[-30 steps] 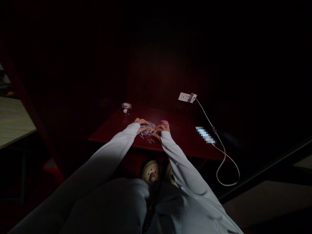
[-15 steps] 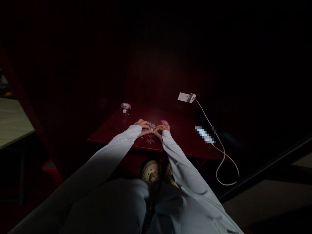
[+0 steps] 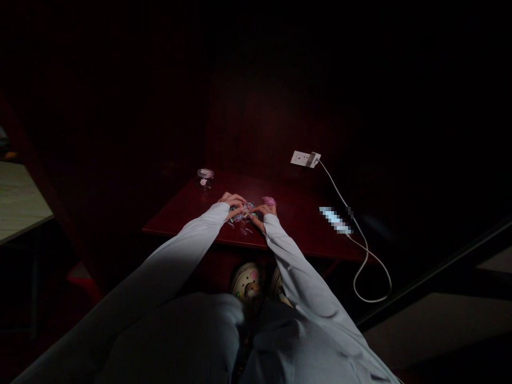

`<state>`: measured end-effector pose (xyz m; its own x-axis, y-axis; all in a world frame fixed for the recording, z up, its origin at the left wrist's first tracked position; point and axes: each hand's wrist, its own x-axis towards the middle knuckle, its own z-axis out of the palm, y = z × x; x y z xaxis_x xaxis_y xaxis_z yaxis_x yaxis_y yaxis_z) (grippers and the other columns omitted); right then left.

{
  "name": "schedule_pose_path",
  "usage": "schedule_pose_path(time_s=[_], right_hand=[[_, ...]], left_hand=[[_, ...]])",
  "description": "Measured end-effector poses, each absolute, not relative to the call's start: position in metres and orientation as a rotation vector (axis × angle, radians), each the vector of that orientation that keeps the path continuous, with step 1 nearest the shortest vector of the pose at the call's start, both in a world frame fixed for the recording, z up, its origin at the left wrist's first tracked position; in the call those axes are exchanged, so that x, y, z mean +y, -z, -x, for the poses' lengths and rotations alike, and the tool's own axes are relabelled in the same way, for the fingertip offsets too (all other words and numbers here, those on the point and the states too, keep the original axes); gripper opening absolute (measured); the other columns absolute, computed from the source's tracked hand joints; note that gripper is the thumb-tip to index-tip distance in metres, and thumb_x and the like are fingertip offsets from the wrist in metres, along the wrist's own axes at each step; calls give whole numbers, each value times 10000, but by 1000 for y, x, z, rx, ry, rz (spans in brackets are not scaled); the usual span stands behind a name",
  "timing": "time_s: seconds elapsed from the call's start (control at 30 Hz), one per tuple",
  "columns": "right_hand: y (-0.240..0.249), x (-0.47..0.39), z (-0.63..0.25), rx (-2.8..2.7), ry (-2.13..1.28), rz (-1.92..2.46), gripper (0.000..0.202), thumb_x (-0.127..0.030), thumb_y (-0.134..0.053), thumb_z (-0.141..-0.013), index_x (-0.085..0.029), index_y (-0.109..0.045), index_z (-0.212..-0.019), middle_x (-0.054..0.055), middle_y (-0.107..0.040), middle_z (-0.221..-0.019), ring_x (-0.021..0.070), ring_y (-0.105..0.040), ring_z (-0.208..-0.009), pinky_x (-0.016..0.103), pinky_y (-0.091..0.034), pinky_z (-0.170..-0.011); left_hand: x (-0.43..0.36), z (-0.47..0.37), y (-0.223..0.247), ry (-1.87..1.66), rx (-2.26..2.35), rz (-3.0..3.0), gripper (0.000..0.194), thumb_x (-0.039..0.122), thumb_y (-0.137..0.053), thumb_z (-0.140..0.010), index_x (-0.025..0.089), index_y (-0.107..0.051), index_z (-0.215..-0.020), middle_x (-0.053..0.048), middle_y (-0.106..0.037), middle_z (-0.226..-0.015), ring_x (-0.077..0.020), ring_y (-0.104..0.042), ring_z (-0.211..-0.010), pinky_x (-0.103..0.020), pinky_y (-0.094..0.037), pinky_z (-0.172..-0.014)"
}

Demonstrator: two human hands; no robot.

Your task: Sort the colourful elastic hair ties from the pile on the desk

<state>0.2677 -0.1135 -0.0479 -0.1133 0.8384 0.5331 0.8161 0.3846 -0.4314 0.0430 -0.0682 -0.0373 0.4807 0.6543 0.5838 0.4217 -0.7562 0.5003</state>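
Observation:
A loose heap of small pastel elastic bands (image 3: 242,214) lies on the dark red table (image 3: 180,213), with a few single bands nearer the front edge. My left hand (image 3: 232,200) rests over the heap's left side, its fingers stretched out and the thumb apart. From the right, my right hand (image 3: 264,212) reaches in with forefinger and thumb spread, their tips at the bands. No band can be made out in either hand. Just behind my right hand sits a pink bunch of bands (image 3: 269,201).
A clear lidded jar (image 3: 205,178) stands at the table's back left. To the right lies a blurred-out phone (image 3: 336,220); its white cable (image 3: 367,250) loops over the table edge and runs up to a wall socket (image 3: 300,158). My shoes (image 3: 248,281) are below the front edge.
The fingertips of my two hands, close together before, have drawn apart. More of the coloured band heap shows between them. Jar, pink bunch and phone stay in place.

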Motion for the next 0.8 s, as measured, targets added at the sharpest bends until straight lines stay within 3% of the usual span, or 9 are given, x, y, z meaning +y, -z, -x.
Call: schedule_pose_path(time_s=[0.2, 0.33, 0.5, 0.67, 0.8], right_hand=[[35, -125, -264, -2014, 30, 1385, 326, -480, -793, -900, -295, -814, -1167, 88, -709, -1150, 303, -525, -1114, 448, -432, -1031], [23, -138, -259, -2096, 121, 1329, 401, -488, -789, -908, -370, -778, -1292, 72, -662, -1310, 313, -500, -1176, 460, -421, -1072], [19, -146, -253, -2197, 148, 1232, 262, -444, -739, -963, -433, -822, -1211, 39, -623, -1404, 303, -469, -1180, 470, -405, -1101], [20, -145, -251, -2147, 177, 1297, 232, -343, -718, -964, -404, -848, -1146, 46, -635, -1368, 303, -465, -1181, 479, -412, -1082], [19, -146, -251, -2161, 172, 1277, 244, -332, -686, -975, -386, -846, -1152, 48, -640, -1354, 294, -467, -1167, 459, -415, -1078]], left_hand=[[-68, -46, 39, -1117, 949, -2499, 224, 435, -643, -975, 296, -816, -950, -20, -761, -1250, -263, -561, -1117, -438, -497, -1046], [-65, -48, 43, -1090, 998, -2546, 134, 343, -688, -938, 302, -809, -978, -2, -760, -1236, -256, -554, -1121, -420, -485, -1019], [-59, -48, 48, -1083, 1012, -2571, 90, 263, -725, -885, 302, -795, -926, 5, -759, -1231, -250, -546, -1107, -398, -472, -1004], [-55, -53, 52, -1134, 1088, -2514, 104, 292, -714, -908, 273, -769, -822, -12, -769, -1187, -252, -543, -1081, -398, -477, -993], [-56, -49, 50, -1120, 1009, -2524, 104, 298, -701, -919, 273, -775, -850, -17, -763, -1198, -252, -544, -1099, -397, -482, -1004]])
